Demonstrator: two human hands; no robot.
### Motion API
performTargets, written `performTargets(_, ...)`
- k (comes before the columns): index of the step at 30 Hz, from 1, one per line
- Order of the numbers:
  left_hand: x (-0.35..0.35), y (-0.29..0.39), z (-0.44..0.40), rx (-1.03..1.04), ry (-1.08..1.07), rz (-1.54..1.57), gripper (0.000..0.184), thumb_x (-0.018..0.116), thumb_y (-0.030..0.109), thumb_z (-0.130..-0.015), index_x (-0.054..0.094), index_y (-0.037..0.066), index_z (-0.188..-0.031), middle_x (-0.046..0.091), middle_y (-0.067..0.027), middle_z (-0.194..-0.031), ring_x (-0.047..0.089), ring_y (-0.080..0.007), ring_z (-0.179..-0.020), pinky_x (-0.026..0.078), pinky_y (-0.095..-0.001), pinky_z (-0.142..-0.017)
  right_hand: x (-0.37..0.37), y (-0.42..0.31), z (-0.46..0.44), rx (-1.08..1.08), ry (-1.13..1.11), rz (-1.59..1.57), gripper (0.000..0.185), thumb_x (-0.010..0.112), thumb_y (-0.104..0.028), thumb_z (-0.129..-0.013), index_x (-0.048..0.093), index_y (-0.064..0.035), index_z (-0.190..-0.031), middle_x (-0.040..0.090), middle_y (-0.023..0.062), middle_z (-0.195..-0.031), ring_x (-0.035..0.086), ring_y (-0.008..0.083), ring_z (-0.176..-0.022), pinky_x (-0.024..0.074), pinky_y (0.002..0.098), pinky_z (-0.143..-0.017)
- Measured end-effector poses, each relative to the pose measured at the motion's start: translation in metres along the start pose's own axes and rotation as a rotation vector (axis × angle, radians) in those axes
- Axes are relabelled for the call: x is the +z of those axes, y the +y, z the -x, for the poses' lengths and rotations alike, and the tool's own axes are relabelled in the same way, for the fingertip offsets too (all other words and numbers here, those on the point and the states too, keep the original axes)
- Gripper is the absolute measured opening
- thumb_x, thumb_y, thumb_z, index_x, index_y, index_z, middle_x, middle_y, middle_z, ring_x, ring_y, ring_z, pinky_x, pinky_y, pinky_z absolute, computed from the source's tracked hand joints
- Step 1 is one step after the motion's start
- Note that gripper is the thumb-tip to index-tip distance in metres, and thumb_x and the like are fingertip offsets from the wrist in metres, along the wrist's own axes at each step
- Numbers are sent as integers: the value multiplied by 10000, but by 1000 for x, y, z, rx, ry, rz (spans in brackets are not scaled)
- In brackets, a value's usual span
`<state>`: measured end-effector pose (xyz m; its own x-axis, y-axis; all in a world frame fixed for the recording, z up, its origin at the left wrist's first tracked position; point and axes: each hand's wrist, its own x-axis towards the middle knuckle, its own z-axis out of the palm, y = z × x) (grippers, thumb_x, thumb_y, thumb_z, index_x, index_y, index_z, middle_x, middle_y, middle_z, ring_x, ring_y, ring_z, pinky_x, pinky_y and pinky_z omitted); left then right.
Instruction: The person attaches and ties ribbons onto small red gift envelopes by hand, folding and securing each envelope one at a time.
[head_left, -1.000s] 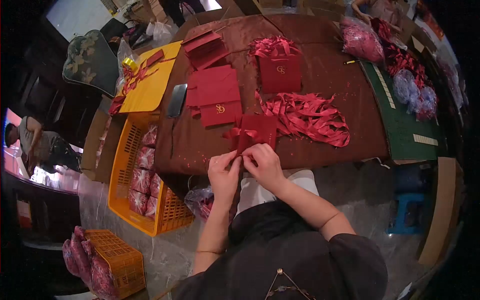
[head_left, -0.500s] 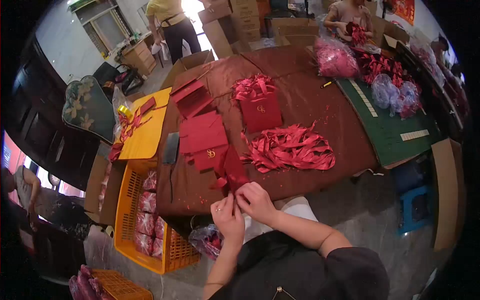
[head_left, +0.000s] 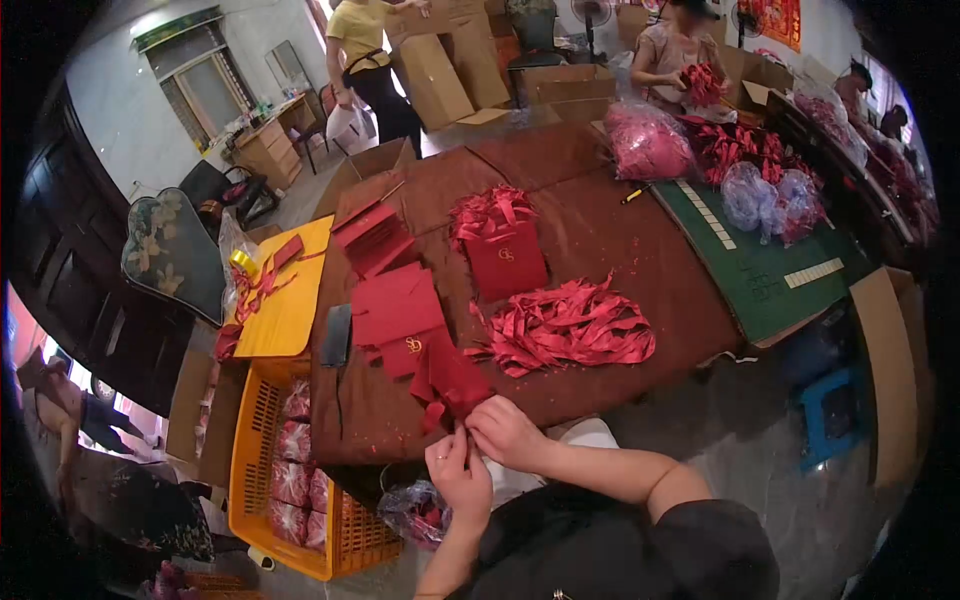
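At the near table edge, my right hand (head_left: 508,432) grips the lower corner of a small red paper bag (head_left: 458,380) with a loose red ribbon end. Close beside it, my left hand (head_left: 460,472) has thumb and forefinger pinched together at the bag's edge; what lies between those fingertips is too small to make out. Behind the held bag lie flat red paper bags (head_left: 398,308), one with a gold logo. To their right is a loose heap of red ribbons (head_left: 575,325). Farther back, another red bag (head_left: 506,268) with a gold logo has ribbons bunched at its top.
A brown cloth covers the table (head_left: 690,290). A yellow crate (head_left: 250,470) of wrapped red packs stands at its left, near a yellow board (head_left: 285,285). A green cutting mat (head_left: 750,265) lies right, a blue stool (head_left: 830,420) below. Other people stand or sit around the room.
The view has tilted up, so the table sits lower in it. The held bag has turned slightly, while both hands stay close together. The person in yellow has an arm stretched out sideways.
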<state>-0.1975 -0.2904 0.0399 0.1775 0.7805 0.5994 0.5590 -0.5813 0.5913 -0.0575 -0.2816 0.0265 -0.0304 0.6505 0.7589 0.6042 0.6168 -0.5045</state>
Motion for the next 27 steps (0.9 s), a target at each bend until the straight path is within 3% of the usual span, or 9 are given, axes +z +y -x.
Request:
performTargets(9, -8, -7, 1, -240, -69, 397, 302, 629, -44, -906, 705, -25, -1198, 711, -173, -993, 663, -256, -925, 521, -338, -858, -18, 7, -7, -57, -99, -61, 239, 694, -10, -802, 623, -21, -1030, 635, 143, -970, 604, 354, -955, 504, 438, -843)
performTargets(15, -23, -2, -22, -328, -153, 387, 93, 686, -36, -861, 691, -50, -953, 717, -149, -939, 684, -239, -889, 529, -316, -814, -47, -7, -19, 93, -189, -48, 198, 741, -46, -799, 674, -87, -981, 674, 104, -919, 621, 337, -877, 501, 406, -766)
performTargets(16, -25, 0, -26, -289, -172, 369, 79, 670, -38, -876, 662, -59, -952, 693, -102, -908, 637, -172, -842, 509, -292, -772, -48, -7, -19, 21, -132, -8, 200, 764, -68, -785, 684, -103, -965, 686, 93, -963, 621, 306, -879, 491, 398, -751)
performTargets(17, -27, 0, -28, -250, -193, 350, 69, 654, -40, -891, 634, -68, -951, 669, -55, -877, 589, -104, -795, 490, -267, -731, -47, -8, -19, -16, -93, -7, 217, 776, -79, -773, 688, -117, -968, 687, 80, -964, 624, 294, -889, 493, 401, -764)
performTargets(18, -25, 0, -27, -282, -158, 345, 63, 668, -32, -883, 662, -38, -945, 702, -121, -911, 651, -203, -831, 513, -299, -756, -47, -8, -17, -56, -50, 0, 233, 788, -90, -762, 693, -131, -970, 687, 68, -965, 626, 281, -899, 494, 404, -777)
performTargets(21, -24, -2, -30, -528, -109, 617, 91, 659, 15, -937, 679, -35, -1010, 674, -5, -895, 602, -77, -796, 491, -239, -715, -51, -1, 3, -416, 94, 121, 295, 819, -177, -772, 675, -195, -1030, 668, 40, -1187, 587, 268, -1148, 492, 419, -1010)
performTargets(22, -24, -5, -29, -535, -101, 615, 91, 659, 15, -937, 679, -35, -1010, 674, -5, -895, 602, -77, -796, 491, -239, -715, -53, -2, 10, -403, 69, 110, 410, 832, -220, -767, 628, -219, -1122, 590, 49, -1349, 507, 285, -1271, 433, 471, -1103)
performTargets(24, -26, -9, -27, -730, -129, 910, 142, 667, 14, -931, 695, -35, -1061, 662, 9, -890, 601, -78, -777, 485, -231, -704, -53, 1, 19, -260, 20, 184, 490, 842, -227, -749, 588, -222, -1168, 549, 73, -1378, 468, 297, -1313, 406, 507, -1111)
performTargets(27, -27, -8, -23, -753, -135, 1027, 195, 677, 10, -924, 687, -27, -1115, 653, 16, -874, 597, -79, -776, 476, -225, -697, -55, 21, 25, -176, -13, 250, 471, 825, -161, -742, 583, -178, -1146, 556, 97, -1295, 543, 322, -1245, 427, 520, -1082)
